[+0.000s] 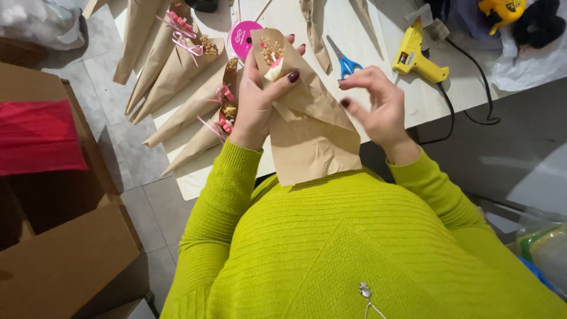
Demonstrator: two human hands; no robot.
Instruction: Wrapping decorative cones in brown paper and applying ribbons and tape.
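Note:
My left hand (258, 94) grips a brown kraft-paper wrap (307, 136) near its upper end, where dried flowers and a pale bit (272, 56) stick out of the top. The wrap's loose flap hangs down towards my green sweater. My right hand (378, 106) hovers just right of the wrap, fingers curled and apart, holding nothing. Both hands are above the near edge of a pale wooden table (378, 41).
Several finished paper cones with pink ribbon (189, 82) lie on the table's left part. A pink ribbon spool (242, 36), blue scissors (344, 61) and a yellow glue gun (416, 59) with black cord lie behind. An open cardboard box (53, 224) with red tissue stands on the left.

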